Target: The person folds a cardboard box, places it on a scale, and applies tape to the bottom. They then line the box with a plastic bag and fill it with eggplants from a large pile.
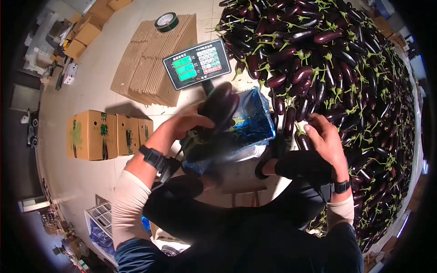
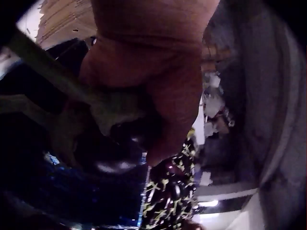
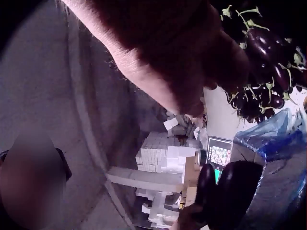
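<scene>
"Holding what on the left, and pointing which way?"

"Gripping two dark eggplants (image 1: 222, 107) in the left hand (image 1: 187, 123); pointing their rounded ends forward, toward the scale display (image 1: 197, 64); running side by side lengthwise, leaning slightly rightward in the head view."

"Lying where against the fingers and thumb (image 1: 203, 121)?"

"Sticking out beyond the thumb, hanging above the left part of the blue plastic liner (image 1: 261, 107)."

"Doing what with the right hand (image 1: 327, 142)?"

"Bending fingers just beside a loose eggplant (image 1: 302, 142), bordering the big eggplant pile (image 1: 337, 68); not showing clearly whether pinching anything."

"Working over what?"

"Using a pale floor (image 1: 98, 91); seeing cardboard boxes (image 1: 93, 136) standing at left, and flat cardboard (image 1: 154, 59) lying stacked past the display, carrying a tape roll (image 1: 166, 22)."
</scene>
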